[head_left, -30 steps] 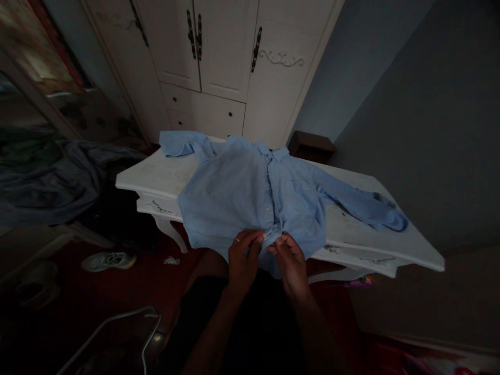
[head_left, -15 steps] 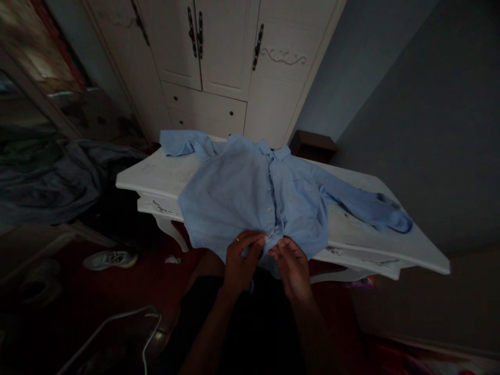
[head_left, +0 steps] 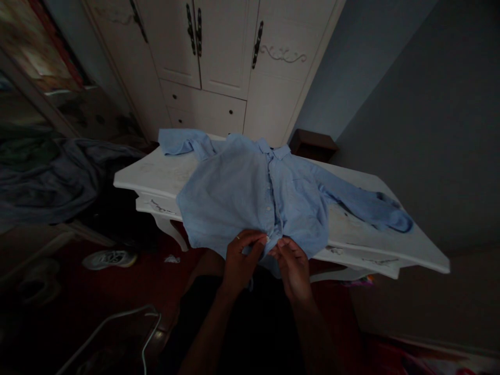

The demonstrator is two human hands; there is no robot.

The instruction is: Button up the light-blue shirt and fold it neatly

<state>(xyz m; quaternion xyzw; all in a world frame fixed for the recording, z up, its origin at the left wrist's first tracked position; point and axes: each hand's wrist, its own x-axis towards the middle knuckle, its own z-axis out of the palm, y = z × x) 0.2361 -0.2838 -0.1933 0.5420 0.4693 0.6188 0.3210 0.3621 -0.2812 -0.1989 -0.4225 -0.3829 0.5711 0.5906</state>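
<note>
A light blue button-up shirt lies spread front-up on a white table, collar toward the far side and sleeves out to both sides. Its hem hangs over the near edge. My left hand, with a ring on one finger, pinches the left side of the button placket at the hem. My right hand pinches the right side of the placket just beside it. Both hands meet at the lowest button, fingers closed on the cloth.
A white wardrobe with dark handles stands behind the table. A small dark wooden stand sits at its right. Dark bedding is piled at left. A sneaker and a wire frame lie on the red floor.
Both hands have stayed at the hem's lowest button, sliding only slightly lower and closer together. The shirt has barely shifted.
</note>
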